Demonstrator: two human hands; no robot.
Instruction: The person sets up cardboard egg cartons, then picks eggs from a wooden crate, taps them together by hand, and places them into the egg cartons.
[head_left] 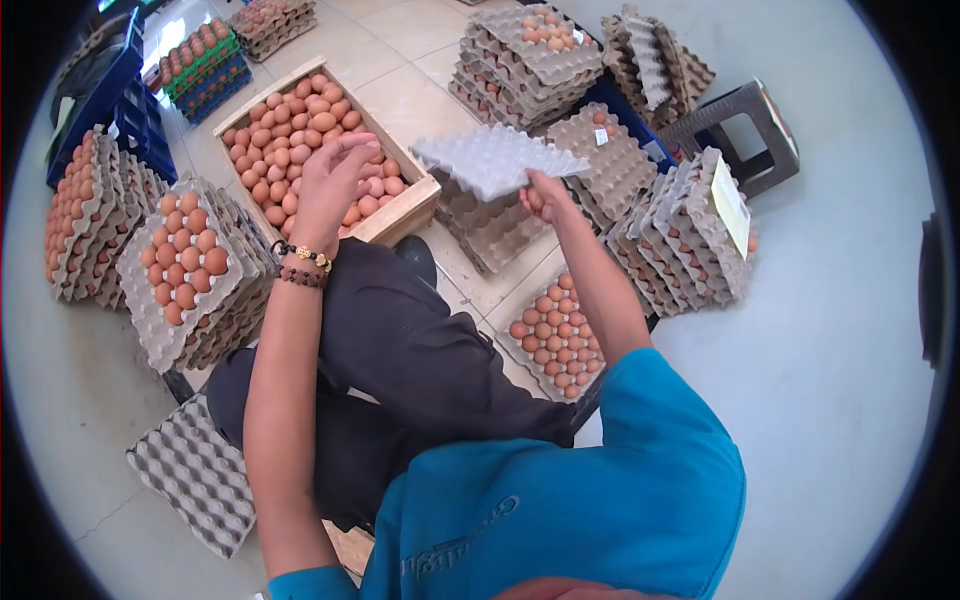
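Note:
My right hand (543,194) is closed on the near right corner of a pale grey egg tray (495,160), which is tilted above a stack of cardboard trays (485,228). No eggs show on the held tray. Over a wooden crate (402,212) filled with loose brown eggs (290,135) is my left hand (343,180). Its fingers are stretched forward and apart from the thumb, and I see nothing held in it. Bracelets circle that wrist.
Egg-filled tray stacks stand at left (190,260) and right (680,240). A tray of eggs (555,340) lies by my right side. An eggless tray (195,475) sits on the floor at lower left. A grey plastic stool (745,135) stands at the back right.

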